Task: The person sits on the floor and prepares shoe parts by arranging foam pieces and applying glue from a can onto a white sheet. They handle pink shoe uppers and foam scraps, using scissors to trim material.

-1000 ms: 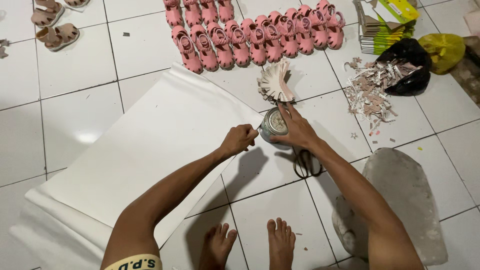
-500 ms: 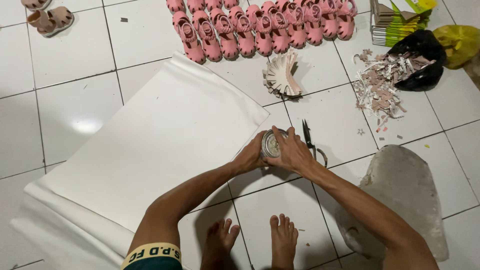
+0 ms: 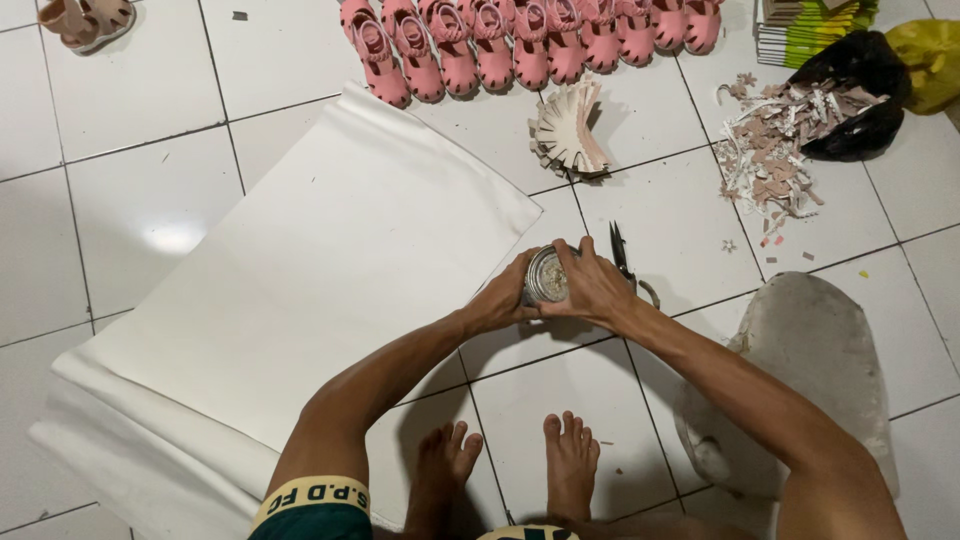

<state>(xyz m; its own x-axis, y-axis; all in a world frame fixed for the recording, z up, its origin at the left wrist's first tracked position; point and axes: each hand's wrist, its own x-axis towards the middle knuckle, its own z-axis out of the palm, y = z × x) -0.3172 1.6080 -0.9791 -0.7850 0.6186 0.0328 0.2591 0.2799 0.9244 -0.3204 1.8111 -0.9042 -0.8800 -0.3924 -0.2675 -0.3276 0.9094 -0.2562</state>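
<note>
Hands meet over a small round metal tin (image 3: 547, 275) held just above the white tiled floor (image 3: 150, 120): the left hand (image 3: 503, 298) curls its fingers about the tin's left side, and the right hand (image 3: 592, 287) closes over its right side and top, so both are wrapped on it with the silvery lid face showing between them. What is inside the tin cannot be told. The tin sits at the near right corner of a large white sheet (image 3: 300, 290) that lies spread on the floor, with more white sheets stacked under it at the lower left. Just beside the right hand lie small black snips (image 3: 622, 252). Two bare feet (image 3: 510, 470) rest on the tiles below the forearms, and a grey cushion-like pad (image 3: 820, 370) lies to the right. Farther out, a fanned bundle of pale cut pieces (image 3: 570, 130) stands on the floor, with a row of pink sandals (image 3: 520, 45) behind it along the top. At the upper right a heap of paper scraps (image 3: 775, 150) spills beside a black plastic bag (image 3: 860, 95), a yellow bag (image 3: 925, 60) next to it, and a stack of flat green and yellow packages (image 3: 805, 25) at the edge. A tan sandal (image 3: 85, 18) lies at the upper left.
</note>
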